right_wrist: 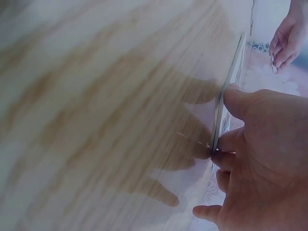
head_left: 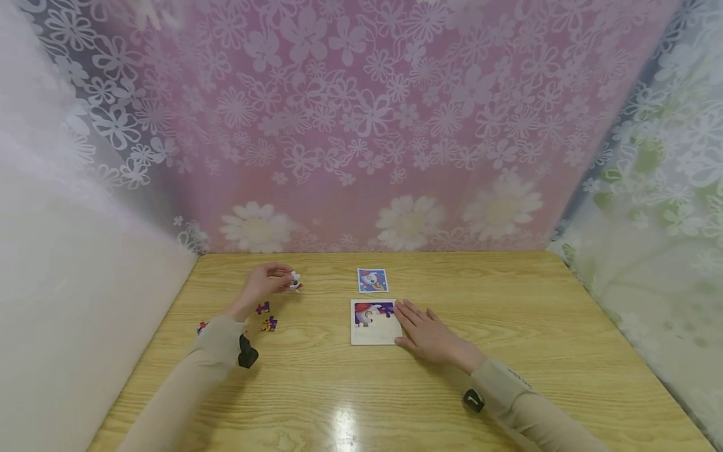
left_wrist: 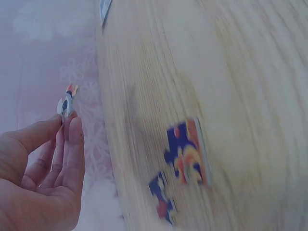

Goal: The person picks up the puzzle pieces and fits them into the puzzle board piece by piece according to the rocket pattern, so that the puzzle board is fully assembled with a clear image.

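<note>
My left hand (head_left: 261,285) pinches a jigsaw piece (left_wrist: 66,105), mostly white with a dark spot and a red and orange end, between thumb and fingertips above the table. My right hand (head_left: 433,337) rests along the right edge of a white-framed puzzle board (head_left: 377,334), its fingers fairly straight, the fingertips at the frame. In the right wrist view the thumb and fingers touch the board's edge (right_wrist: 226,108). Joined pieces (head_left: 367,311) of a white animal in a red hat on purple fill the board's upper part; its lower part shows pale backing.
Two loose purple pieces, an upper one (head_left: 262,308) and a lower one (head_left: 269,324), lie near my left wrist. Another piece (head_left: 202,327) is partly hidden by the left sleeve. A small picture card (head_left: 373,280) lies behind the board. Floral curtains (head_left: 361,125) hang beyond the wooden table (head_left: 316,389).
</note>
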A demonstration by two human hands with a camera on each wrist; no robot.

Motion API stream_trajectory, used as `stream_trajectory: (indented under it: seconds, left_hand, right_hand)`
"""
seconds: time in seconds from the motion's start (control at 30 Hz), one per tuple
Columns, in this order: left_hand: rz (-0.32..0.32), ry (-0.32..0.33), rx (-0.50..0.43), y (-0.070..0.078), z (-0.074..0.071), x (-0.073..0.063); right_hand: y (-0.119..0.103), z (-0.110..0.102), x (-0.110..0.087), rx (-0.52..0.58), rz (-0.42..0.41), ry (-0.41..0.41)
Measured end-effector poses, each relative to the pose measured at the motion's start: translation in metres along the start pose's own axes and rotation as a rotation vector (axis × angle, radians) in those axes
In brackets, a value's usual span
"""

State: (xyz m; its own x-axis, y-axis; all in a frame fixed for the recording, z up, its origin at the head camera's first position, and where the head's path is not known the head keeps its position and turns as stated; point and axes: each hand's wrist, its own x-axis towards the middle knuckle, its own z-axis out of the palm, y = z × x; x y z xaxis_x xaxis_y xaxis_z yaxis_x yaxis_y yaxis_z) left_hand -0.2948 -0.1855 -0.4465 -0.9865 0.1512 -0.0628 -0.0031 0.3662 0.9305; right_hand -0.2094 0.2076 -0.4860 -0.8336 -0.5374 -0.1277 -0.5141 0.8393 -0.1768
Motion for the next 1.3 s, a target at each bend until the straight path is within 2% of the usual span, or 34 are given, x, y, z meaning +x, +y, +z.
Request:
stream_trajectory:
  seconds: [0.4,0.9,1.03,1.17,1.3]
  left_hand:
    - [0.035,-0.085,-0.031,0.017,0.054,0.012]
    - [0.113,-0.237,0.014,0.020,0.122,0.011]
    - [0.108,-0.283,-0.020,0.025,0.136,0.006]
    - [0.099,-0.310,-0.018,0.024,0.148,0.005]
    - [0.118,-0.323,0.059,0.025,0.155,0.000]
  right_hand:
    - [-0.002,-0.002,-0.002,0.016,-0.018,0.010]
    - [-0.002,-0.004,-0.002,0.022,-0.009,0.001]
    - [-0.002,-0.004,-0.002,0.019,-0.005,-0.001]
    - [-0.001,-0.003,-0.001,0.019,-0.005,0.002]
    - [-0.001,-0.003,-0.001,0.024,-0.006,0.005]
